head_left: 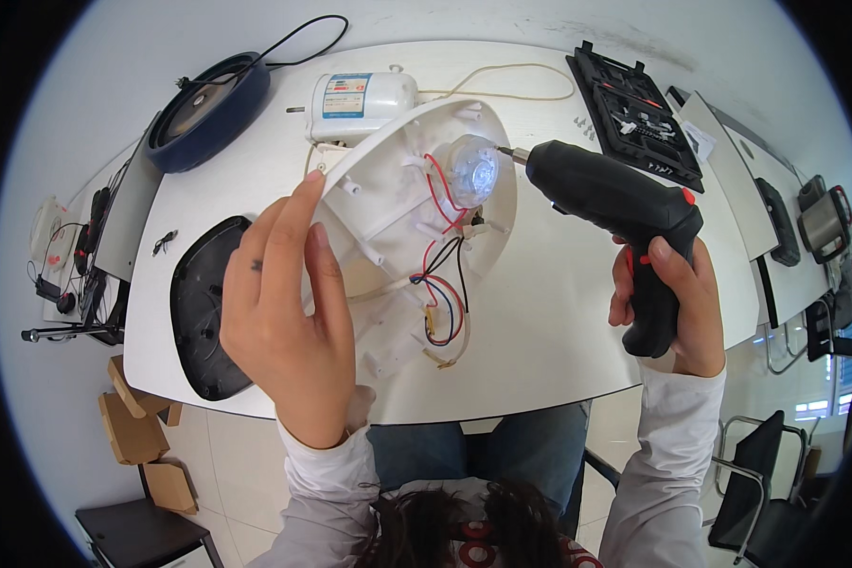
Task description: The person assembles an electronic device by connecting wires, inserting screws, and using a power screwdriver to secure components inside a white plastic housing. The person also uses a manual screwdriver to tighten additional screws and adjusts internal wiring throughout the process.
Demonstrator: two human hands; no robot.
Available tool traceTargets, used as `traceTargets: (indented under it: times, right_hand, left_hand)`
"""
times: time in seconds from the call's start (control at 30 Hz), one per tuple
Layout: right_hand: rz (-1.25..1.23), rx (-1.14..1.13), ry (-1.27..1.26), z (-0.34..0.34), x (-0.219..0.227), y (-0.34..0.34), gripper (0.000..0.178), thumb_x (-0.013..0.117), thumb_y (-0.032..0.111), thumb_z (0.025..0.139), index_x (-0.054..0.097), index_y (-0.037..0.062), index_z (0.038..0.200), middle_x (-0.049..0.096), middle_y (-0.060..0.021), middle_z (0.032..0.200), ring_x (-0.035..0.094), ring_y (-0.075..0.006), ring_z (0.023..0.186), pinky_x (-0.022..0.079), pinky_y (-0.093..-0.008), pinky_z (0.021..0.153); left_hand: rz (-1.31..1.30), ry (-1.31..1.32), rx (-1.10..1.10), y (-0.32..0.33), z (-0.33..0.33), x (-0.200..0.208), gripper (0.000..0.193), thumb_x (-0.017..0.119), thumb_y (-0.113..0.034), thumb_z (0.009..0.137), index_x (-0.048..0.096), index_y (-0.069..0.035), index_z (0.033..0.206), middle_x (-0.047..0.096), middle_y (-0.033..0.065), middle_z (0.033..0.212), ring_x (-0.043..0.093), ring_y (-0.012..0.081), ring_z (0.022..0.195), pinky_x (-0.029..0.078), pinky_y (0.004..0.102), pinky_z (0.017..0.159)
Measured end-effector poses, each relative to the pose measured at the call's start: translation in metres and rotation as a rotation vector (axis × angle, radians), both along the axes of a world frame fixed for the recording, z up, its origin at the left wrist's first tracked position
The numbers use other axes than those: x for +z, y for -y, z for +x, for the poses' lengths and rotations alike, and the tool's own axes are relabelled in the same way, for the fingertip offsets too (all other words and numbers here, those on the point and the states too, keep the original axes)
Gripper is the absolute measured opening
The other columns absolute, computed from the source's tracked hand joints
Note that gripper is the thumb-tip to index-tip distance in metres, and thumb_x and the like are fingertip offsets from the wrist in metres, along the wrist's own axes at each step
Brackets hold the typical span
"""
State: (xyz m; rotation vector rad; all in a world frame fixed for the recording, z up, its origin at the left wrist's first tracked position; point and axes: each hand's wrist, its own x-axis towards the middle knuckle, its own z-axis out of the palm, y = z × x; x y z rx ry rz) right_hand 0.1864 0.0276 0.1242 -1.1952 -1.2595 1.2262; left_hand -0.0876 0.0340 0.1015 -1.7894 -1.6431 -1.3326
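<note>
My right hand (682,303) grips a black cordless screwdriver (606,189) by its handle, the index finger near the red trigger. Its bit meets the right rim of a white plastic housing (379,180), beside a clear round part (473,170) lit by a bright white light. Red, black and blue wires (440,275) run inside the open housing. My left hand (289,303) holds the housing's left edge, its fingers extended along the rim; part of the thumb is hidden. A black plastic cover (208,312) lies left of that hand.
Behind the housing stand a white motor (360,99) with a cord and a dark blue round base (208,109) with a black cable. An open black tool case (634,118) lies at the far right, small screws (584,126) beside it. Cardboard boxes (137,426) sit at lower left.
</note>
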Motion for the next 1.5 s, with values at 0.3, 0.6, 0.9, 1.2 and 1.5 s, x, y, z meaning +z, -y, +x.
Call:
traceTargets:
  times: [0.3,0.6,0.9,1.2,1.5]
  right_hand:
    - [-0.001,-0.004,0.003,0.001,-0.001,-0.001,0.047,0.062,0.035,0.088,0.056,-0.0036,0.114,0.060,-0.0086,0.067,0.062,-0.0178,0.054,0.048,-0.0254,0.048]
    - [0.009,0.005,0.013,0.003,-0.003,-0.001,0.050,0.062,0.038,0.088,0.056,-0.0033,0.115,0.060,-0.0086,0.068,0.063,-0.0179,0.054,0.048,-0.0257,0.049]
    - [0.000,0.027,-0.030,0.007,-0.008,-0.003,0.050,0.062,0.039,0.088,0.056,-0.0021,0.117,0.062,-0.0089,0.072,0.064,-0.0184,0.057,0.048,-0.0256,0.050]
    - [-0.004,0.029,-0.069,0.008,-0.012,-0.003,0.049,0.063,0.036,0.088,0.056,-0.0023,0.117,0.062,-0.0098,0.075,0.065,-0.0197,0.059,0.049,-0.0263,0.051]
    - [-0.008,-0.018,-0.126,0.005,-0.023,-0.015,0.046,0.058,0.038,0.090,0.054,-0.0042,0.109,0.060,-0.0103,0.073,0.062,-0.0183,0.054,0.047,-0.0254,0.049]
  left_hand:
    - [0.000,-0.009,0.004,0.000,0.000,0.001,0.029,0.057,0.002,0.090,0.067,-0.007,0.115,0.070,0.0102,0.104,0.066,0.0213,0.088,0.051,0.0295,0.076]
    - [0.007,-0.009,0.004,-0.001,0.000,-0.001,0.029,0.057,0.003,0.089,0.067,-0.007,0.115,0.070,0.0103,0.104,0.066,0.0205,0.087,0.051,0.0292,0.075]
    - [-0.029,-0.008,0.015,0.002,0.002,0.003,0.031,0.057,0.003,0.088,0.067,-0.006,0.116,0.069,0.0119,0.104,0.066,0.0236,0.090,0.050,0.0315,0.079]
    - [-0.050,-0.014,-0.039,0.005,0.002,0.006,0.036,0.062,-0.005,0.085,0.064,-0.008,0.121,0.067,0.0133,0.107,0.064,0.0269,0.092,0.049,0.0338,0.078]
    - [-0.306,-0.327,-0.120,0.009,-0.008,0.041,0.060,0.068,-0.014,0.081,0.049,-0.010,0.138,0.064,0.0123,0.112,0.060,0.0305,0.099,0.045,0.0397,0.087]
